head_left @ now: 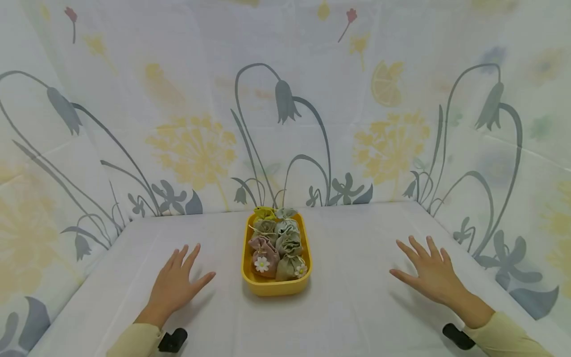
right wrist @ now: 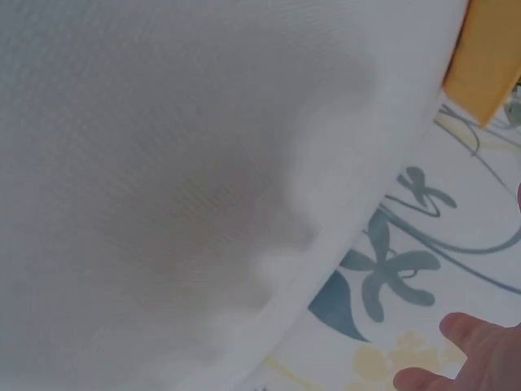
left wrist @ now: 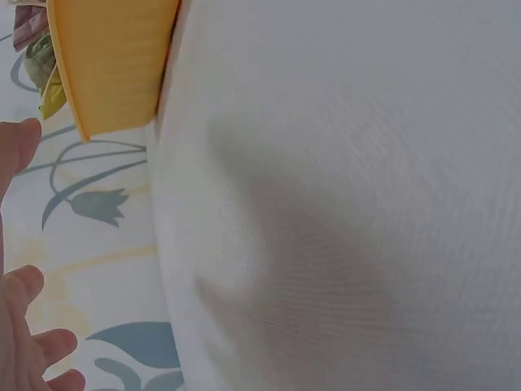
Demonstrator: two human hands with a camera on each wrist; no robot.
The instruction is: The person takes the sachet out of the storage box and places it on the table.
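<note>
A yellow rectangular tub (head_left: pixel 277 288) stands mid-table, holding two rows of small drawstring pouches. In front lie a mauve pouch (head_left: pixel 269 265) and an olive-green pouch (head_left: pixel 285 269), each with a white flower on it. Behind them are a grey-green pouch (head_left: pixel 289 243) and, at the far end, a mustard-yellow pouch (head_left: pixel 265 213). To the left of the tub my left hand (head_left: pixel 176 283) hovers with fingers spread, holding nothing. My right hand (head_left: pixel 430 275) is likewise spread over the table, well to the tub's right. Only fingertips show in the wrist views.
A white cloth covers the table (head_left: pixel 348 297). Behind it and along both sides hangs a floral-printed curtain (head_left: pixel 285 148). Black wrist devices (head_left: pixel 173 341) are strapped at both sleeves.
</note>
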